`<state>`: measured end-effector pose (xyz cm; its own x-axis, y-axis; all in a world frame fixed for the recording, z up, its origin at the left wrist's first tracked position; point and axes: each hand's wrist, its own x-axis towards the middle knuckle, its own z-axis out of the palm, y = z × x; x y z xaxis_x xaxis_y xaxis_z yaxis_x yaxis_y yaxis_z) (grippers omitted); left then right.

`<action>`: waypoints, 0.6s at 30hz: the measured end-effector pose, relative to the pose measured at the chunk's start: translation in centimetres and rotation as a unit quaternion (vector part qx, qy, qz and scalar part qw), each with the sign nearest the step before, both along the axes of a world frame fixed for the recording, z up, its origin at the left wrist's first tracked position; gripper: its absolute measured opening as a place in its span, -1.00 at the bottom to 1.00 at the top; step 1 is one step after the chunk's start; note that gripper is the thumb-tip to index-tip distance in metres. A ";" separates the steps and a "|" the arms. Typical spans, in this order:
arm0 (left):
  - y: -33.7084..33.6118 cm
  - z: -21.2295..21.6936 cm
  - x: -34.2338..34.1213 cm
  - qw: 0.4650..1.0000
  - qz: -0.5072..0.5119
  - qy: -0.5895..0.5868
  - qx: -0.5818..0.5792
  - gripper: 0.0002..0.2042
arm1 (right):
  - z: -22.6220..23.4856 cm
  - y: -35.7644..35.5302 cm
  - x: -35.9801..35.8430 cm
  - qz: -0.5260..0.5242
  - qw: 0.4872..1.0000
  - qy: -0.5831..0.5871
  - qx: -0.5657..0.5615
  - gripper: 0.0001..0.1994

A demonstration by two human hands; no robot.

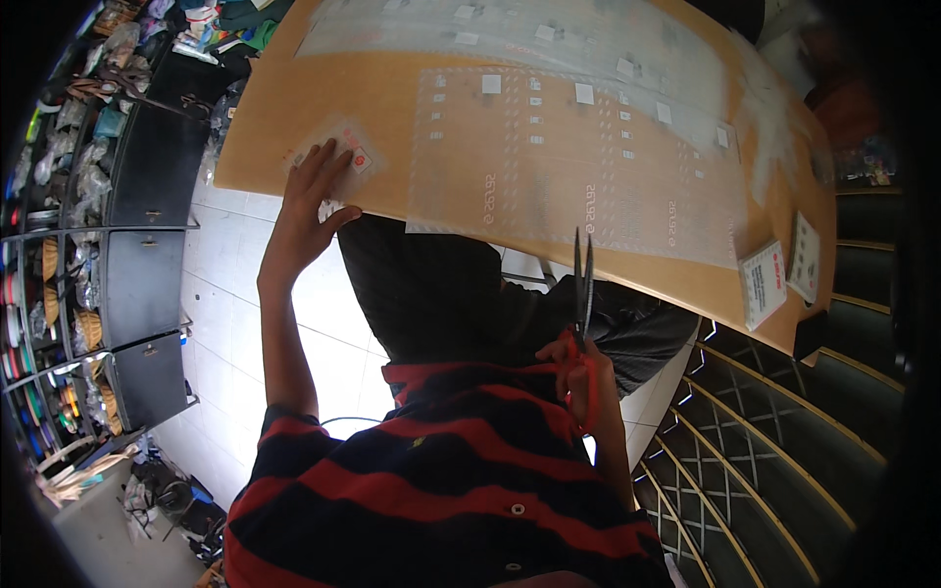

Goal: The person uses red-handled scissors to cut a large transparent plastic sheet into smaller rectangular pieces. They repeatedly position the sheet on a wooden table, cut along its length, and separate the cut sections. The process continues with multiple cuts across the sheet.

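Observation:
My left hand lies with fingers stretched out at the table's near left edge. Its fingertips rest on a small clear plastic piece with red print. My right hand is wrapped round the red handles of a pair of scissors. The dark blades point away from me and stand slightly apart, near the table's front edge. Beyond them a large translucent printed plastic sheet lies flat, its near edge reaching the front edge of the brown table.
More plastic sheeting covers the far part of the table. At the right end sit two stacks of small printed pieces. Crowded shelves and dark cabinets stand left. Dark shelving with yellow edges stands right.

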<state>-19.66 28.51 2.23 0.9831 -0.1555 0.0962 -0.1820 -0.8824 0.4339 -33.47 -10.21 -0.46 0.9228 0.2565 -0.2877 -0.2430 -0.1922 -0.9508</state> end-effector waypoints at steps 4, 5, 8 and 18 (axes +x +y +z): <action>-2.0 1.3 0.0 0.988 -0.015 -0.106 0.114 -0.36 | 0.4 0.1 -0.2 0.018 0.999 0.046 -0.019 -0.53; -3.2 1.4 -0.4 0.992 -0.001 -0.121 0.028 -0.43 | 1.2 0.3 -0.1 0.030 0.998 0.044 -0.041 -0.68; -9.2 -0.1 -3.0 0.947 0.146 -0.132 -0.254 -0.71 | 1.7 0.2 -0.4 0.074 0.996 0.029 -0.040 -0.71; -16.1 -4.4 -5.4 0.687 0.232 0.165 -0.668 -0.72 | 2.4 1.1 -1.2 0.066 0.994 0.087 -0.011 -0.66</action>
